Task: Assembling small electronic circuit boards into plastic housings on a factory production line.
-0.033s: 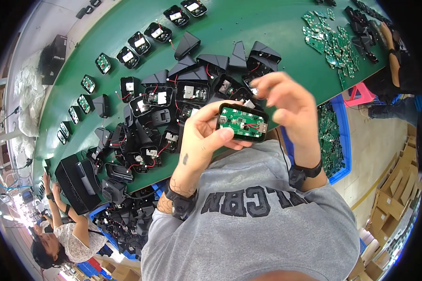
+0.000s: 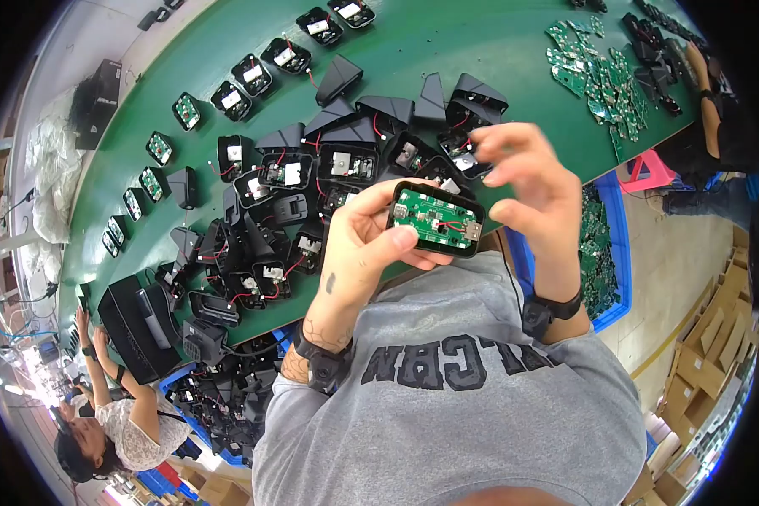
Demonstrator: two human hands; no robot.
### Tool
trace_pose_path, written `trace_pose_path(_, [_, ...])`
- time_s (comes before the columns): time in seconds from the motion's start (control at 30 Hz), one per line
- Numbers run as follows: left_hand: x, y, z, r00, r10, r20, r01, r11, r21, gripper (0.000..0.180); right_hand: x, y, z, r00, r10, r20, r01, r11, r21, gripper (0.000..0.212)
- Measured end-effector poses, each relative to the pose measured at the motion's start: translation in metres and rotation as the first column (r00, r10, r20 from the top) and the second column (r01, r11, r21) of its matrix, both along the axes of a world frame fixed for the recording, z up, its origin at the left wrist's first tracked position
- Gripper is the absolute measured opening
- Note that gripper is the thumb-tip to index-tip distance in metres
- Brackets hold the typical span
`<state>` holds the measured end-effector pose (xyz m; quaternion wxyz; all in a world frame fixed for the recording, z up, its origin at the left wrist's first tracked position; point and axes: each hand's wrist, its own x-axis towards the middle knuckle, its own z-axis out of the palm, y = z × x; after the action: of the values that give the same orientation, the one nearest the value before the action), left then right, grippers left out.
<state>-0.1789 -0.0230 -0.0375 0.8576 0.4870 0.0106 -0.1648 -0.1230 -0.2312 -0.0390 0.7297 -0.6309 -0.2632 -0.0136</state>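
Note:
In my left hand point(image 2: 364, 232) is a black plastic housing point(image 2: 437, 250) with a green circuit board point(image 2: 422, 207) set inside it. My thumb presses on the board's near left edge, and the fingers wrap round behind the housing. Red wires run across the board to a metal connector at its right end. My right hand point(image 2: 527, 181) is raised just to the right of the housing, apart from it, with fingers curved and spread and nothing seen between them. Beyond both hands lies a pile of black housings point(image 2: 350, 164), several with red wires and white parts inside.
The green table point(image 2: 497, 42) carries a row of housings point(image 2: 249, 76) along its far left side and a heap of loose circuit boards point(image 2: 594, 72) at far right. Blue bins point(image 2: 622, 261) stand at the near edge. Co-workers sit at left and far right.
My right hand has shifted slightly to the right and its fingers have spread a little. The housing stays in my left hand almost unmoved.

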Motion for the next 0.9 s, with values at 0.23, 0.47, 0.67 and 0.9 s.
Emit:
trace_pose_path(0.23, [0.006,0.007,0.009,0.996,-0.085,-0.031,0.087,0.995,0.057,0.049,-0.003,0.002,0.033,0.737,0.094,0.669,0.248,0.883,-0.397,0.028])
trace_pose_path(0.47, [-0.001,-0.003,0.019,0.987,0.104,0.118,-0.129,0.966,0.224,0.050,-0.009,0.005,0.031,0.752,0.066,0.656,0.379,0.771,-0.512,0.020])
trace_pose_path(0.67, [-0.005,-0.014,0.000,0.754,0.086,0.651,-0.543,0.640,0.544,0.062,-0.022,0.023,0.006,0.984,-0.170,-0.052,0.147,0.942,-0.301,0.008])
trace_pose_path(0.9, [-0.006,-0.019,0.000,0.715,0.056,0.697,-0.582,0.600,0.549,0.062,-0.019,0.027,-0.017,0.961,-0.175,-0.214,0.182,0.983,0.015,0.014])
